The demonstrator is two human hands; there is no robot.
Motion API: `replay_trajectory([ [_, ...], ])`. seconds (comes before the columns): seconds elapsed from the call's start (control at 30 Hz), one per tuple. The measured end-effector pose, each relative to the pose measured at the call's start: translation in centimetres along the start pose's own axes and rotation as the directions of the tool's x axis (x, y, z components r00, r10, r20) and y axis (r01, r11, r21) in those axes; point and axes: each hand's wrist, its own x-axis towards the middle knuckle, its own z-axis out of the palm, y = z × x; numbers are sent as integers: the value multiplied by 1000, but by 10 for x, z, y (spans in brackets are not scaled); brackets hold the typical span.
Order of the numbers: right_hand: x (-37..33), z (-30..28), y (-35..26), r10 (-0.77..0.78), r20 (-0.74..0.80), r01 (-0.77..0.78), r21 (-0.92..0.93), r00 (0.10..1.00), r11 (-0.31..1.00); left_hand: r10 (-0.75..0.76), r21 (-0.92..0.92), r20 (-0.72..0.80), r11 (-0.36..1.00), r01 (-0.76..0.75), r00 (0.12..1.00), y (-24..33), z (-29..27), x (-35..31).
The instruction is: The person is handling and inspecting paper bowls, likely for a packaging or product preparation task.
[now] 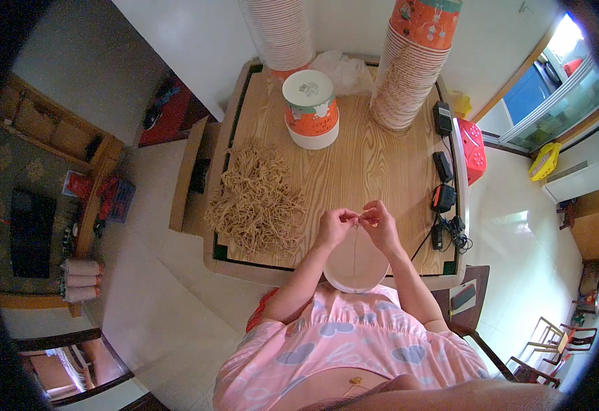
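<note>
A white paper tub rests against me at the table's near edge, its round opening or base facing up; I cannot tell which. Over its far rim my left hand and my right hand meet, fingertips pinched together on a thin tan cord. From the fingers the cord runs straight down across the tub toward its near rim. Whether there is a knot between the fingertips is too small to see. To the left of my hands lies a loose heap of tan cords.
An orange and white tub stands upside down on the wooden table. Behind it rise a left stack of tubs and a right stack of tubs. Black adapters and cables line the right edge. An open cardboard box adjoins the left side.
</note>
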Motion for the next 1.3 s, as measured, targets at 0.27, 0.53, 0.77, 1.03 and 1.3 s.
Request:
replay_trajectory([
  [0.27,-2,0,0,7,-41,-8,-31,999,999,86,-11,-77,996,-88,993,-17,4,4],
  [0.53,-1,1,0,25,-38,-26,-38,999,999,-8,-175,60,984,18,998,-26,0,10],
  [0.77,1,1,5,36,-39,-37,-1,999,999,-34,-231,110,971,58,993,-17,-1,9],
  [1.03,3,4,11,11,-35,-11,-11,999,1000,-118,-333,347,912,240,930,-21,-13,15],
  [1.3,0,0,6,-19,37,22,-87,999,996,-271,-444,518,725,526,811,-7,-25,16],
])
